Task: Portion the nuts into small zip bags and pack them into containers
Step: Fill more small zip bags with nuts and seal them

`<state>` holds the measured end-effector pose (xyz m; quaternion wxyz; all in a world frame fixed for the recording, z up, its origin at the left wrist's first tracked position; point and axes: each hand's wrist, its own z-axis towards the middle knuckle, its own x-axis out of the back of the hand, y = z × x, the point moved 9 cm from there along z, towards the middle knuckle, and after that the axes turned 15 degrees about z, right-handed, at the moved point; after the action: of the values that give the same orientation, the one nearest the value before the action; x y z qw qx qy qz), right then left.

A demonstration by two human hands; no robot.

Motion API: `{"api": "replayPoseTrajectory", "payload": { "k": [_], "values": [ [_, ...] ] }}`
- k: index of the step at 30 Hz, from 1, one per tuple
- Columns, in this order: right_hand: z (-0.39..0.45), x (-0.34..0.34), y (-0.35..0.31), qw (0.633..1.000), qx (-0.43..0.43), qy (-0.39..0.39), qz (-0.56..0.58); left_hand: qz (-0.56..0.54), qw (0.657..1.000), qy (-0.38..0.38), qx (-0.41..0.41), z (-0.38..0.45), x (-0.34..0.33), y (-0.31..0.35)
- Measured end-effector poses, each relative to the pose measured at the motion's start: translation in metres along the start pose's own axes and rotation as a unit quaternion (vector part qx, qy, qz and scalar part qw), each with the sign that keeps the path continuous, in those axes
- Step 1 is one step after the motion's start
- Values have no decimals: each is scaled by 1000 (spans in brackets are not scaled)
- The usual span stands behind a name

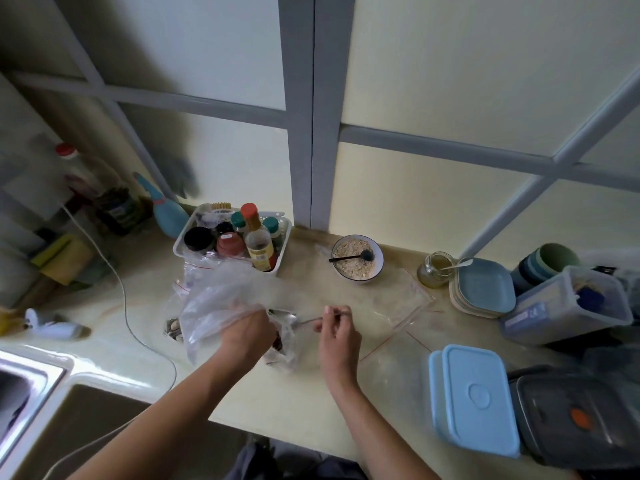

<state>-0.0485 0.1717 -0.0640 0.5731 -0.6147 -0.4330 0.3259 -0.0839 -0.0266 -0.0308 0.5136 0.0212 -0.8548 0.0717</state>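
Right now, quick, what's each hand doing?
Left hand: grips the crumpled clear plastic bag.
Right hand: pinches the thin metal spoon by its handle.

Pale counter (304, 393) bearing a white condiment basket (282, 251), oat bowl (358, 259), glass jar (434, 270), stacked plates (483, 289), empty zip bag (403, 303), and blue-lidded containers (478, 400).

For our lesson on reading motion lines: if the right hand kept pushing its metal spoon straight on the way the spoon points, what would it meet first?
The right hand aims the metal spoon leftward. Its bowl is already at the mouth of the small clear zip bag that the left hand holds, so it would probably meet that bag first; depth is unclear.
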Motion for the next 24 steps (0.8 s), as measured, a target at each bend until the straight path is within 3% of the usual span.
{"api": "replayPoseTrajectory", "payload": {
  "k": [3, 7, 9, 11, 14, 18, 21, 24],
  "values": [
    [21, 26, -38, 987, 113, 55, -104, 2, 1000, -1, -4, -1, 4, 7],
    [45, 48, -90, 935, 246, 109, -229, -36, 999, -8, -37, 0, 3, 28],
    [48, 51, -110, 916, 290, 116, -253, -62, 996, -40, -59, -3, -7, 40],
    [48, 48, -115, 920, 296, 104, -236, -96, 990, -73, -76, -8, -17, 52],
    [38, 33, -99, 954, 251, 53, -158, -117, 987, -86, -71, -11, -31, 56],
    [13, 16, -33, 999, 31, 36, 2, -62, 994, -74, -50, -11, -46, 43],
    [-9, 6, 19, 989, -99, 60, 92, -47, 997, -58, -28, -8, -50, 31],
    [-28, -1, 36, 972, -134, 77, 178, -72, 997, -31, -2, -1, -45, 14]
  ]
}}
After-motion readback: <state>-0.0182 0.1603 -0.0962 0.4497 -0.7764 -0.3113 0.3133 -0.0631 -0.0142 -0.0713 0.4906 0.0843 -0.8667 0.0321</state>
